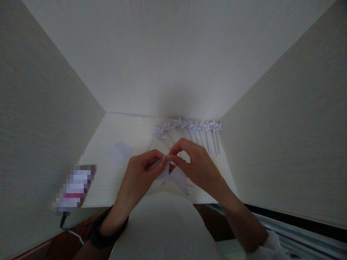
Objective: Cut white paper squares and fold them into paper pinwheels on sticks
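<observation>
Just above the table's front part, my left hand (142, 169) and my right hand (199, 164) meet with their fingertips pinched together. Between them is a piece of white paper (179, 179), cut or folded into pointed flaps that hang below the fingers. A small red patch (171, 168) shows between the flaps; what it belongs to is unclear. Both hands are closed on the paper's upper edge, and the fingertips hide that spot. Beyond my hands lies a row of white paper pinwheels (192, 125) on thin sticks.
Flat white paper squares (119, 151) lie left on the white table (105, 131). A phone (74, 189), its screen blurred, rests at the left edge with a cable (72, 231) attached. Thin sticks (127, 115) lie along the back wall. Walls enclose both sides.
</observation>
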`<state>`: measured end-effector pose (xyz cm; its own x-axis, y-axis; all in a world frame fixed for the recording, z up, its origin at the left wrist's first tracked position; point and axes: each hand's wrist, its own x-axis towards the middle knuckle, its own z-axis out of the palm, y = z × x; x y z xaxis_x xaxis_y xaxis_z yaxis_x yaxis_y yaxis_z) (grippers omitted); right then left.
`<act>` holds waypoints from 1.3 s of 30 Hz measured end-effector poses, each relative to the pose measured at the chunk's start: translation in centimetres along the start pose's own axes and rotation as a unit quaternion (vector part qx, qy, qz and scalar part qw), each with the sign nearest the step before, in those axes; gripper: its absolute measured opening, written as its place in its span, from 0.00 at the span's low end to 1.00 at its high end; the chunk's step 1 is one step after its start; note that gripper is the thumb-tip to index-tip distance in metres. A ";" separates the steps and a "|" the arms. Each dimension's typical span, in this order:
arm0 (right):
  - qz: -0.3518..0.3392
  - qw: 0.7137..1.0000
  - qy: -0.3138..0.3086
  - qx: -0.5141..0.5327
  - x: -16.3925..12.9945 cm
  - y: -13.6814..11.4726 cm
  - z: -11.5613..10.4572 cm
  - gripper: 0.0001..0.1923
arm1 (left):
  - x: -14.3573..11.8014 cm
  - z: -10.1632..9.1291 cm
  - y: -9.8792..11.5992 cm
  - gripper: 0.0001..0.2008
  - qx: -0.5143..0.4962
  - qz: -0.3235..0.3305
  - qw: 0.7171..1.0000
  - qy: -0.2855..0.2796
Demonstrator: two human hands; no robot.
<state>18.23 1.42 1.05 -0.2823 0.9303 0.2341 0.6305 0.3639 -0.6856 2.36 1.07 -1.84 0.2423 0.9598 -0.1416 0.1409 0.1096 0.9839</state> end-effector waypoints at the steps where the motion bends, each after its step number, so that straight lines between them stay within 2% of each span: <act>1: 0.009 1.000 -0.005 0.006 0.2 0.1 -0.1 0.08 | 0.1 0.1 -0.1 0.09 -0.029 -0.016 0.999 -0.008; 3: 0.025 0.999 -0.013 0.023 0.5 0.5 -0.4 0.08 | 0.5 0.2 -0.4 0.10 -0.083 -0.043 0.995 -0.018; 6: 0.062 0.988 -0.074 0.118 0.6 1.6 -1.0 0.07 | 0.8 0.1 -0.8 0.10 -0.139 -0.066 0.988 0.020; 8: 0.087 0.971 -0.113 0.191 0.3 2.3 -1.3 0.10 | 0.8 0.0 -1.0 0.10 -0.148 -0.067 0.985 0.057; 10: 0.094 0.963 -0.114 0.225 -0.1 2.5 -1.5 0.11 | 0.8 0.0 -1.0 0.10 -0.140 -0.056 0.987 0.063; 13: 0.069 0.975 -0.063 0.201 -0.6 1.8 -1.4 0.14 | 0.6 0.2 -0.8 0.09 -0.121 -0.033 0.991 0.038; 16: -0.004 0.994 -0.025 0.110 -0.6 0.5 -0.8 0.21 | 0.6 0.4 -0.6 0.08 -0.114 -0.022 0.992 0.040; 18: -0.039 0.998 -0.026 0.053 -0.3 -0.1 -0.5 0.17 | 0.6 0.4 -0.5 0.08 -0.115 -0.017 0.992 0.037; 21: -0.017 0.997 -0.031 0.068 0.1 -0.2 -0.5 0.08 | 0.5 0.3 -0.6 0.08 -0.111 -0.008 0.994 0.022; 24: 0.022 0.988 -0.010 0.149 0.1 1.6 -1.4 0.06 | 0.4 -0.1 -0.9 0.09 -0.086 -0.003 0.996 0.018; 26: 0.062 0.989 -0.007 0.133 -0.3 4.3 -1.6 0.07 | 0.4 -0.7 -1.3 0.09 -0.057 -0.004 0.998 0.024; 27: 0.103 0.991 -0.011 0.080 -0.7 6.0 -1.4 0.08 | 0.4 -1.2 -1.6 0.09 -0.041 -0.008 0.999 0.030; 28: 0.152 0.988 -0.038 0.000 -1.1 7.9 -0.9 0.09 | 0.4 -1.7 -2.0 0.09 -0.026 -0.015 0.999 0.038; 30: 0.191 0.977 -0.079 -0.052 -2.2 11.7 1.2 0.09 | 0.5 -2.9 -2.7 0.08 -0.008 -0.044 0.998 0.048; 32: 0.207 0.966 -0.132 -0.084 -3.5 14.7 4.2 0.09 | 0.7 -4.0 -3.3 0.08 -0.010 -0.073 0.997 0.026; 33: 0.210 0.960 -0.157 -0.096 -4.1 15.7 5.9 0.13 | 0.7 -4.4 -3.5 0.08 -0.009 -0.086 0.996 -0.002; 36: 0.213 0.945 -0.219 -0.118 -5.1 17.1 10.0 0.16 | 0.8 -5.0 -3.1 0.08 0.011 -0.097 0.991 -0.094; 39: 0.207 0.935 -0.263 -0.115 -4.8 17.2 11.0 0.16 | 0.9 -5.6 -1.5 0.07 0.056 -0.062 0.988 -0.129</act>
<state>22.44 2.72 -19.47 -0.2584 0.8643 -0.4315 0.8863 0.0345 -0.4618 -3.05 3.24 -2.83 0.4509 0.8414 -0.2978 0.2866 0.1794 0.9411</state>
